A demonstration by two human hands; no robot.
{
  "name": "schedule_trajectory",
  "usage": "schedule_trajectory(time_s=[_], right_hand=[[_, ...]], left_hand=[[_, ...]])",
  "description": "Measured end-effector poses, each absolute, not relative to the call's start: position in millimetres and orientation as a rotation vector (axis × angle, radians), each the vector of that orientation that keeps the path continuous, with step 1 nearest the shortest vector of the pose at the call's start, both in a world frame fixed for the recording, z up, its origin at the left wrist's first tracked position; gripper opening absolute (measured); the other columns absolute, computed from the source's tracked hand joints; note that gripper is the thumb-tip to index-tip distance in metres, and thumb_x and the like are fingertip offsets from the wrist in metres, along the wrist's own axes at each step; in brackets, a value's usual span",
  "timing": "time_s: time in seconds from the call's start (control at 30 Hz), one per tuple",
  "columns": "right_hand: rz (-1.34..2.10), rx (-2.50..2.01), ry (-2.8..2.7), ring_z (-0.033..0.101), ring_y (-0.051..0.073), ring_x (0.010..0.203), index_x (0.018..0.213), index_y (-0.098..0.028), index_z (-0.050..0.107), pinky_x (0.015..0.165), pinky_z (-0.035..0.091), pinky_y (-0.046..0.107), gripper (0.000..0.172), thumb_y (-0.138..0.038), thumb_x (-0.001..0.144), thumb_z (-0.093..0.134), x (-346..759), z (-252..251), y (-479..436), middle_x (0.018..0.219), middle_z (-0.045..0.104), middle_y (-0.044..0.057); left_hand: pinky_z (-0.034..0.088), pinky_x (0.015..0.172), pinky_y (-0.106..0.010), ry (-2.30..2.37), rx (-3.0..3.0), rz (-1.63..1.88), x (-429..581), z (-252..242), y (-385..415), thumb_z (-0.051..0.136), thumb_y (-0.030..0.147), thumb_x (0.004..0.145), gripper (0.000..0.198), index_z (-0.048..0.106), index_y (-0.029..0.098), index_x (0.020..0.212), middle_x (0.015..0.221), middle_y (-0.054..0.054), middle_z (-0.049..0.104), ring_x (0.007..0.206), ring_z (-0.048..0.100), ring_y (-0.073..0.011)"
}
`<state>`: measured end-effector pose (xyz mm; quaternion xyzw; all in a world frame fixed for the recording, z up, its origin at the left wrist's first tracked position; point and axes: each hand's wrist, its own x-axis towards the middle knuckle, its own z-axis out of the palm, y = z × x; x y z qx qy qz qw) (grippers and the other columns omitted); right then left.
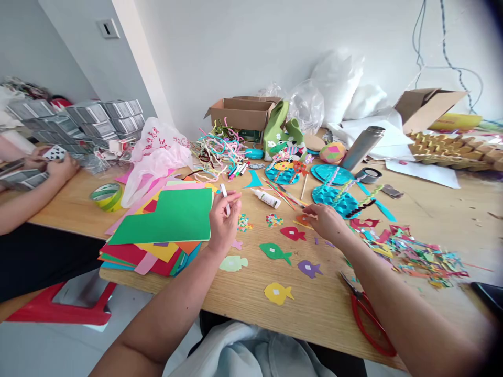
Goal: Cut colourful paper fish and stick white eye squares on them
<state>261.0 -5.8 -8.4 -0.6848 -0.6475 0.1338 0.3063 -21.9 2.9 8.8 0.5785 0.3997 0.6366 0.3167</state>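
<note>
My left hand (223, 222) is raised beside the stack of coloured foam sheets (168, 217), its fingers closed round a narrow white tape roll (224, 198). My right hand (324, 220) is low over the table, fingertips pinched together at an orange paper fish (302, 220) that they partly cover; what is between them is hidden. Small pale squares sit on the red fish (293, 233), green fish (275, 252), purple fish (309, 268) and yellow fish (278, 293). A pale green fish (233, 263) lies nearer my left arm. Red-handled scissors (367, 314) rest beneath my right forearm.
A white glue bottle (267, 198) lies between my hands. Colourful paper scraps (416, 254) spread at right. Behind are blue egg-carton pieces (334, 201), a steel flask (365, 146), pipe cleaners (220, 149) and a cardboard box (243, 112). At left, a co-worker's hands hold playing cards (54, 153).
</note>
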Motion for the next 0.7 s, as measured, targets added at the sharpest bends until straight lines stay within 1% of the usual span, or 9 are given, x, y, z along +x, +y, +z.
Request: schedule_trajectory(time_s=[0.07, 0.13, 0.2, 0.27, 0.37, 0.43, 0.5, 0.6, 0.7], right_hand=[[0.294, -1.787, -1.728, 0.059, 0.03, 0.098, 0.076, -0.02, 0.067, 0.089, 0.037, 0.044, 0.012, -0.01, 0.069, 0.066, 258, -3, -8, 0.092, 0.066, 0.013], [0.252, -1.763, -1.722, 0.056, 0.032, 0.103, 0.081, -0.02, 0.068, 0.093, 0.035, 0.047, 0.013, -0.012, 0.071, 0.065, 251, 4, -12, 0.098, 0.065, 0.014], [0.248, -1.735, -1.72, 0.059, 0.029, 0.097, 0.085, -0.021, 0.068, 0.089, 0.04, 0.046, 0.012, -0.018, 0.075, 0.062, 239, 13, -18, 0.095, 0.066, 0.012], [0.314, -1.687, -1.715, 0.063, 0.024, 0.084, 0.088, -0.022, 0.066, 0.078, 0.048, 0.04, 0.012, -0.027, 0.079, 0.06, 223, 25, -26, 0.089, 0.068, 0.008], [0.546, -1.536, -1.652, 0.065, 0.019, 0.074, 0.087, -0.021, 0.064, 0.069, 0.052, 0.034, 0.018, -0.037, 0.081, 0.056, 195, 46, -38, 0.085, 0.07, 0.005], [0.628, -1.45, -1.615, 0.065, 0.018, 0.073, 0.085, -0.02, 0.064, 0.067, 0.051, 0.032, 0.021, -0.04, 0.081, 0.057, 177, 59, -45, 0.083, 0.07, 0.004], [0.665, -1.4, -1.612, 0.065, 0.018, 0.073, 0.085, -0.02, 0.064, 0.065, 0.051, 0.031, 0.022, -0.04, 0.081, 0.057, 165, 68, -49, 0.082, 0.07, 0.005], [0.705, -1.342, -1.639, 0.065, 0.018, 0.077, 0.088, -0.02, 0.062, 0.067, 0.05, 0.031, 0.018, -0.036, 0.083, 0.055, 154, 75, -52, 0.084, 0.07, 0.005], [0.605, -1.369, -1.722, 0.062, 0.018, 0.077, 0.085, -0.021, 0.062, 0.07, 0.048, 0.032, 0.013, -0.031, 0.085, 0.054, 149, 73, -54, 0.082, 0.068, 0.004]], left_hand=[[0.049, 0.069, -0.026, 1.067, 1.531, 1.625, -22, 10, 2, 0.059, 0.034, 0.086, 0.023, 0.069, 0.021, 0.103, 0.113, -0.008, 0.062, 0.081, 0.06, -0.0141], [0.047, 0.065, -0.025, 1.057, 1.524, 1.554, -22, 10, 0, 0.059, 0.035, 0.086, 0.028, 0.067, 0.023, 0.11, 0.111, -0.007, 0.065, 0.074, 0.058, -0.0127], [0.045, 0.06, -0.024, 0.999, 1.479, 1.479, -20, 12, -3, 0.056, 0.039, 0.087, 0.033, 0.066, 0.024, 0.115, 0.112, -0.007, 0.066, 0.069, 0.056, -0.0113], [0.043, 0.055, -0.023, 0.912, 1.414, 1.414, -17, 13, -6, 0.052, 0.043, 0.09, 0.038, 0.062, 0.026, 0.122, 0.114, -0.006, 0.067, 0.064, 0.054, -0.0098], [0.041, 0.052, -0.022, 0.803, 1.371, 1.317, -13, 17, -13, 0.049, 0.045, 0.091, 0.053, 0.043, 0.027, 0.141, 0.108, -0.008, 0.069, 0.061, 0.052, -0.0094], [0.041, 0.055, -0.022, 0.738, 1.399, 1.253, -11, 20, -17, 0.049, 0.043, 0.092, 0.063, 0.028, 0.026, 0.148, 0.106, -0.009, 0.07, 0.062, 0.053, -0.0102], [0.043, 0.059, -0.023, 0.686, 1.454, 1.204, -9, 21, -21, 0.05, 0.041, 0.092, 0.068, 0.02, 0.024, 0.15, 0.106, -0.01, 0.069, 0.066, 0.055, -0.0111], [0.046, 0.067, -0.026, 0.659, 1.553, 1.165, -7, 19, -24, 0.049, 0.038, 0.093, 0.066, 0.02, 0.022, 0.15, 0.1, -0.009, 0.069, 0.071, 0.056, -0.0123], [0.047, 0.073, -0.028, 0.665, 1.638, 1.145, -6, 16, -26, 0.046, 0.036, 0.094, 0.061, 0.023, 0.022, 0.149, 0.093, -0.007, 0.068, 0.074, 0.057, -0.0137]])
